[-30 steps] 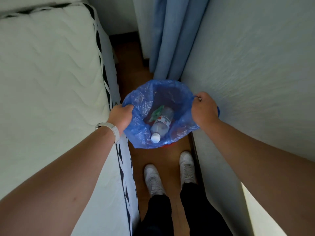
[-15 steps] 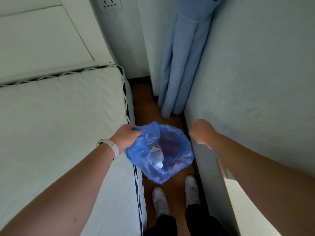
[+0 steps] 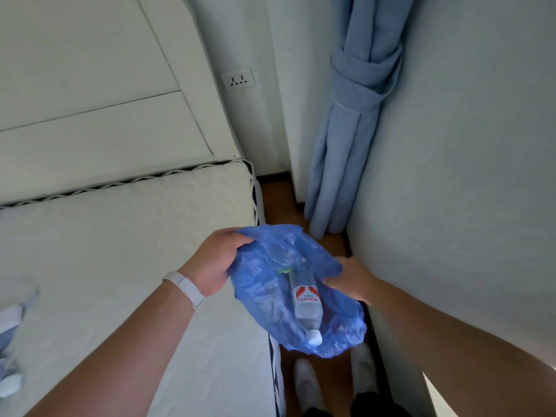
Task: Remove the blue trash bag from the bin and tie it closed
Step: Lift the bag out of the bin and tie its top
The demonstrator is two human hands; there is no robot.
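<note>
Your left hand [image 3: 215, 263] grips the rim of the blue trash bag [image 3: 264, 296], bunching the plastic beside the mattress [image 3: 120, 266]. Your right hand [image 3: 350, 279] touches the bag's opposite rim, fingers spread against it; whether it grips is unclear. Inside the bag lies a clear plastic bottle [image 3: 307, 308], white cap toward you. The bag hangs off the mattress's near corner, above your white shoes [image 3: 305, 383]. Beyond the mattress, a blue curtain [image 3: 346, 139] hangs.

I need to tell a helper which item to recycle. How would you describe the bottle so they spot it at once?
Between the bed and the wall, both hands hold a blue trash bag. Inside lies a clear plastic bottle, the only one with a red-and-white label and a white cap.
</note>
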